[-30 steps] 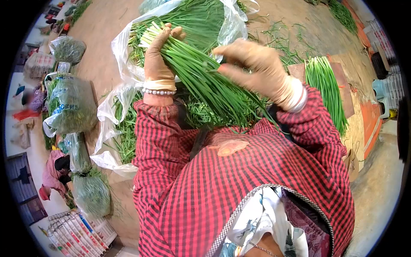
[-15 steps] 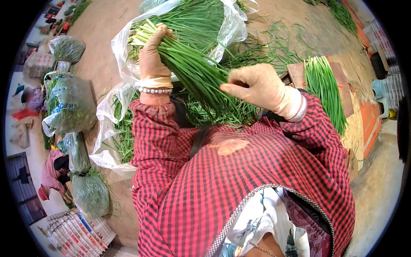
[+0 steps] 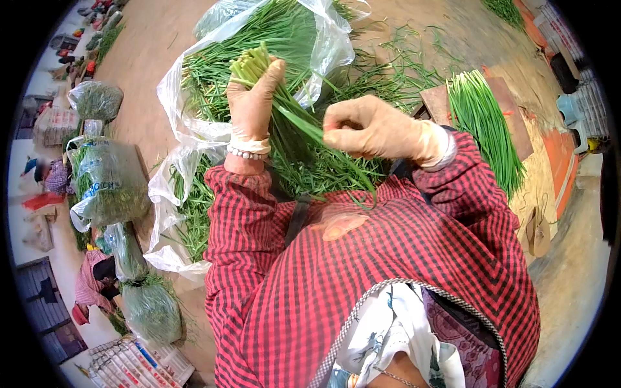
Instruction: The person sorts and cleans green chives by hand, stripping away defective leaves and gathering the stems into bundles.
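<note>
In the head view my gloved left hand [image 3: 251,110] is closed around a bunch of garlic chives [image 3: 251,63], pale stem ends up, leaves hanging down to the right. My gloved right hand [image 3: 375,129] is pinched beside the leaves. A bright green strand runs from the bunch to its fingertips; the inside of the pinch is partly hidden. Behind the left hand lies a heap of chives [image 3: 210,68] in an open clear plastic bag [image 3: 331,45]. Loose leaves [image 3: 333,169] lie below the hands, in front of my checked smock [image 3: 375,258].
On the right, a tidy bunch of chives [image 3: 482,123] rests on a brown board [image 3: 508,97]. Scattered leaves [image 3: 404,68] cover the floor behind. Several filled plastic bags [image 3: 110,181] line the left, with a person [image 3: 94,278] near them. Stacked crates [image 3: 139,362] stand lower left.
The bunch has turned more upright in my left hand, which has moved slightly down and right. My right hand has shifted a little left, and the leaves have swung and blurred.
</note>
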Demonstrator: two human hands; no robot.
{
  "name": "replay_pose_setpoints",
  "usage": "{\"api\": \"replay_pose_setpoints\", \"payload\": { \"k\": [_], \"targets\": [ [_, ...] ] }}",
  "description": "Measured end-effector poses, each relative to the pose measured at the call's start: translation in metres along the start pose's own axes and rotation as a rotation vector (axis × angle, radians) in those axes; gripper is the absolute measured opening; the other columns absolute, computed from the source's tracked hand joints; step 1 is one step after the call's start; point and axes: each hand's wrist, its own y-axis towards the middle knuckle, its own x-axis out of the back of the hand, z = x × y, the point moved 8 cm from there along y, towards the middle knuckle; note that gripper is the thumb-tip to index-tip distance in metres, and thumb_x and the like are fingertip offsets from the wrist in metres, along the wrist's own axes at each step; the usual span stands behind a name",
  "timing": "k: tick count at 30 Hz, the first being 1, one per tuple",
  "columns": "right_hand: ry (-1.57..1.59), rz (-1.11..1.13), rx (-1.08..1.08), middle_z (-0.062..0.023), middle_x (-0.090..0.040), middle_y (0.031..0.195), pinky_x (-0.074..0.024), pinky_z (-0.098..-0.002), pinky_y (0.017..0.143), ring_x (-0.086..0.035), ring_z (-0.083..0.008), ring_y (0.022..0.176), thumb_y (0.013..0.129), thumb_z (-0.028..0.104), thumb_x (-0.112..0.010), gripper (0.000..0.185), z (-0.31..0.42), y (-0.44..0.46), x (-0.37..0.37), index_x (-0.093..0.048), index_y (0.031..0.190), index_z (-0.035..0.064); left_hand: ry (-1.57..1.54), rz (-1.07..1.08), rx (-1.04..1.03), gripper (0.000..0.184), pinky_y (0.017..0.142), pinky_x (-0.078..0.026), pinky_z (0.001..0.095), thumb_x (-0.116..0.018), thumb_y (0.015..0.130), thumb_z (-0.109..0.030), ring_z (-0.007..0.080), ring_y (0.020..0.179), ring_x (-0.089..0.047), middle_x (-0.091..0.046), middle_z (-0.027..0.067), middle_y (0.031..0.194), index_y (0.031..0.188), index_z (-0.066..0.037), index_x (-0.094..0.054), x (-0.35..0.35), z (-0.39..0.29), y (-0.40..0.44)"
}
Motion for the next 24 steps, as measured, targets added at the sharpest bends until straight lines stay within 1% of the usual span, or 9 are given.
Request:
{"api": "replay_pose_setpoints", "payload": {
  "k": [5, 9, 12, 13, 16, 18, 19, 21, 24],
  "targets": [
    [0.127, 0.017, -0.163, 0.0035, -0.052, 0.062, -0.0377, -0.0225, 0.048, -0.047, -0.0043, 0.053, 0.089, 0.02, -0.063, 0.017, -0.014, -0.025, 0.028, -0.061, 0.082, 0.0043, 0.04, 0.169, 0.095, 0.016, 0.062, -0.047, 0.0228, -0.071, 0.084, -0.009, 0.011, 0.069, -0.06, -0.064, 0.0027, 0.079, 0.096, -0.003, -0.063, -0.018, 0.003, 0.001],
    [-0.103, 0.204, -0.214, -0.0003, -0.058, 0.064, -0.0452, -0.0264, 0.055, -0.055, -0.0068, 0.061, 0.088, 0.024, -0.064, 0.02, -0.032, -0.051, 0.02, -0.063, 0.087, 0.0037, -0.159, -0.039, 0.183, 0.02, 0.063, -0.052, 0.0276, -0.069, 0.085, -0.01, 0.0154, 0.069, -0.061, -0.063, 0.0054, 0.08, 0.1, -0.002, -0.06, 0.015, 0.016, 0.022],
    [-0.312, -0.243, 0.182, -0.0068, -0.063, 0.084, -0.048, -0.0291, 0.072, -0.06, -0.015, 0.079, 0.084, 0.035, -0.067, 0.036, -0.021, -0.048, 0.064, -0.062, 0.102, 0.0043, -0.235, 0.046, 0.202, 0.024, 0.066, -0.051, 0.0271, -0.067, 0.082, -0.004, 0.0171, 0.074, -0.062, -0.063, 0.008, 0.085, 0.104, 0.002, -0.059, -0.008, 0.01, 0.016],
    [-0.303, -0.301, -0.002, -0.0088, -0.062, 0.109, -0.0475, -0.0276, 0.088, -0.059, -0.0151, 0.099, 0.085, 0.027, -0.071, 0.054, -0.019, -0.034, 0.066, -0.052, 0.128, 0.0015, -0.203, 0.07, 0.223, 0.028, 0.067, -0.051, 0.0273, -0.066, 0.082, -0.004, 0.0168, 0.074, -0.061, -0.063, 0.0079, 0.085, 0.108, 0.003, -0.058, -0.006, 0.005, 0.01],
    [-0.338, -0.563, 0.315, -0.0205, -0.042, 0.141, -0.031, -0.0369, 0.11, -0.039, -0.029, 0.132, 0.077, 0.043, -0.076, 0.09, 0.003, -0.027, 0.076, -0.03, 0.144, 0.0026, -0.175, 0.182, 0.233, 0.039, 0.069, -0.051, 0.0274, -0.065, 0.082, -0.003, 0.0151, 0.076, -0.06, -0.062, 0.0067, 0.086, 0.118, 0.003, -0.054, -0.063, -0.016, -0.006],
    [-0.168, -0.326, 0.225, -0.0217, -0.043, 0.136, -0.0312, -0.0354, 0.109, -0.04, -0.03, 0.131, 0.074, 0.033, -0.078, 0.096, 0.007, -0.01, 0.048, -0.022, 0.147, 0.0059, -0.263, 0.224, 0.216, 0.047, 0.075, -0.05, 0.0285, -0.064, 0.081, -0.005, 0.0141, 0.08, -0.059, -0.061, 0.0066, 0.088, 0.125, 0.003, -0.049, -0.102, -0.038, -0.016],
    [-0.004, -0.503, 0.655, -0.0236, -0.052, 0.124, -0.0437, -0.0381, 0.099, -0.054, -0.0341, 0.116, 0.069, 0.031, -0.077, 0.101, 0.013, -0.012, 0.04, -0.017, 0.146, 0.0036, -0.315, 0.27, 0.188, 0.049, 0.078, -0.049, 0.0296, -0.064, 0.081, -0.008, 0.0145, 0.081, -0.058, -0.06, 0.0077, 0.09, 0.126, 0.003, -0.048, -0.112, -0.046, -0.018],
    [0.039, -0.523, 0.468, -0.0216, -0.053, 0.121, -0.0442, -0.0371, 0.098, -0.055, -0.0341, 0.113, 0.068, 0.02, -0.074, 0.096, 0.014, -0.021, 0.044, -0.017, 0.145, 0.0084, -0.523, 0.393, 0.097, 0.054, 0.08, -0.047, 0.0331, -0.064, 0.084, -0.011, 0.0167, 0.085, -0.057, -0.058, 0.007, 0.091, 0.131, 0.003, -0.043, -0.124, -0.06, -0.01],
    [-0.188, -0.505, 0.532, -0.0167, -0.057, 0.12, -0.0454, -0.0318, 0.097, -0.06, -0.027, 0.107, 0.073, 0.013, -0.073, 0.099, 0.034, -0.041, 0.079, -0.011, 0.15, 0.0114, -0.555, 0.423, 0.154, 0.062, 0.089, -0.046, 0.0356, -0.066, 0.084, -0.016, 0.0219, 0.094, -0.058, -0.061, 0.0108, 0.102, 0.137, 0.0, -0.038, -0.15, -0.062, 0.002]
  ]
}}
